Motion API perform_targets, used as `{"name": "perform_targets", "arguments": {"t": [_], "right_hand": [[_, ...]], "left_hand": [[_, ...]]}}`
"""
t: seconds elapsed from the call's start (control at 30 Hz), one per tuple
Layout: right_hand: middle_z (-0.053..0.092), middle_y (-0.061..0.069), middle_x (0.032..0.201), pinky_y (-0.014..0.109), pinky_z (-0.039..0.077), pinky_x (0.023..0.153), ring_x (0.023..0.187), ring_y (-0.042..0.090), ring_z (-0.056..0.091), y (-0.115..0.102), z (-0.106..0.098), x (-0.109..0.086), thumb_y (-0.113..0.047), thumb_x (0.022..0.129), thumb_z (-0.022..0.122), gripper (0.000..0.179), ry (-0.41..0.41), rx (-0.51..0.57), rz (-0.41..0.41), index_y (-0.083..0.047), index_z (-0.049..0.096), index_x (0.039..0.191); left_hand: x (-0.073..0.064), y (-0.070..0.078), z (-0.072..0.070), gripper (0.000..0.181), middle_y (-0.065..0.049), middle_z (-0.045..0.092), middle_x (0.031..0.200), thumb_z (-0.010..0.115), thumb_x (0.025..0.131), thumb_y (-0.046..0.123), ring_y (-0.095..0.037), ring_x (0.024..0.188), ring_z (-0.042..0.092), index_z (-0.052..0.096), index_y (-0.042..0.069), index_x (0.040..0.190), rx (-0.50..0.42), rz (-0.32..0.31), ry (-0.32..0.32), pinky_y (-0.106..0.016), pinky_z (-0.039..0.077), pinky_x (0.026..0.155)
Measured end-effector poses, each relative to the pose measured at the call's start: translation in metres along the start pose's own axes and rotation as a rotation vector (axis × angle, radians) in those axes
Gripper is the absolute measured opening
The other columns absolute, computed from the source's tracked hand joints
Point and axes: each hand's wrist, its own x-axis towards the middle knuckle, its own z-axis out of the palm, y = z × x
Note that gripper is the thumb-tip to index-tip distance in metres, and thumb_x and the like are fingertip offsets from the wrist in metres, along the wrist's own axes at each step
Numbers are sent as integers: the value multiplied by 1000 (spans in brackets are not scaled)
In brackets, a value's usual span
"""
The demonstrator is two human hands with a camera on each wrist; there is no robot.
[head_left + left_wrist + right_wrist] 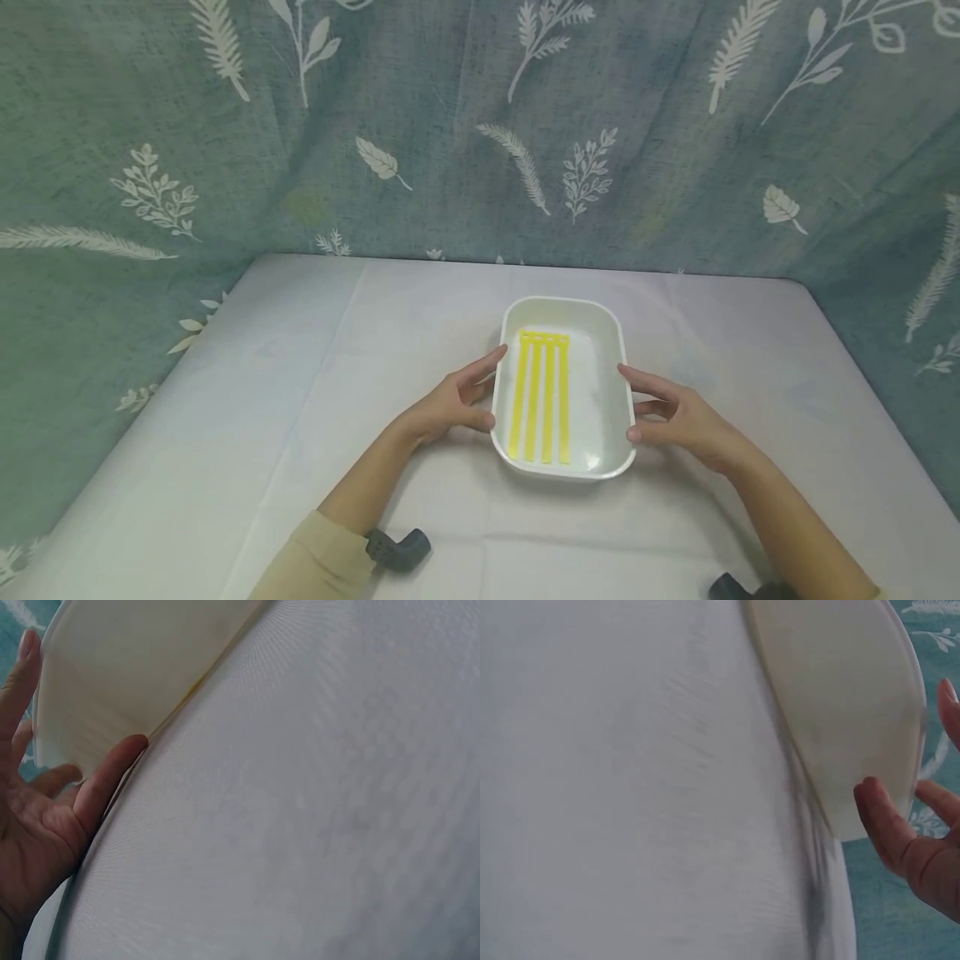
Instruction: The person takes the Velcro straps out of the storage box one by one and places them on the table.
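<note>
A white rectangular tray with rounded corners point(600, 392) stands on the table in the head view. Inside it, toward its left side, several flat yellow strips point(549, 400) lie side by side, their wider ends with small slots at the far end. My left hand point(453, 402) rests against the tray's left side, fingers extended; in the left wrist view its thumb point(112, 776) touches the outer wall. On the opposite side is my right hand point(686, 421), its fingertips at the right rim. The right wrist view shows those fingers point(885, 821) fairly straight beside the tray's wall.
A white cloth covers the table point(337, 375). Behind and beside it hangs a green-blue curtain with white leaf prints point(420, 100). A dark device point(399, 550) sits at the left wrist, and another point(731, 587) at the right.
</note>
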Motion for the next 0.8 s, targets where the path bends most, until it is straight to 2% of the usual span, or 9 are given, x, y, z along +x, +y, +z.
{"name": "perform_targets", "arguments": {"t": [0.1,0.23,0.47,0.63,0.8], "right_hand": [[39,20,146,24,52,85,107,13,62,-5,-5,-1,-8,78,74,75,30,-26,-9,-5,38,144],[46,21,138,24,52,84,104,14,63,-16,-11,-3,-11,80,75,72,54,-81,11,-7,40,143],[53,19,130,24,52,81,100,8,61,-41,-23,-4,-21,82,74,69,108,-212,51,-11,43,142],[56,19,123,25,53,80,94,11,61,-60,-29,4,-20,81,75,64,69,-243,33,-8,48,139],[57,14,117,25,54,78,94,12,61,-81,-28,19,-17,81,75,62,39,-230,10,-6,50,136]], "left_hand": [[1,-1,0,117,8,15,158,88,55,41,-25,144,17,23,24,151,-1,2,-5,-40,20,116],[1,-2,0,118,6,14,159,87,56,40,-26,144,17,21,21,152,-1,5,-10,-39,21,115],[2,-1,0,116,9,17,158,88,55,36,-24,144,18,24,24,151,-17,-17,1,-34,28,112],[1,5,-2,109,13,20,156,89,59,24,-20,143,21,28,28,149,-19,-73,9,-31,36,107],[2,11,-10,104,5,24,156,88,62,17,-25,142,26,31,22,149,-31,-88,-16,-36,46,98]]}}
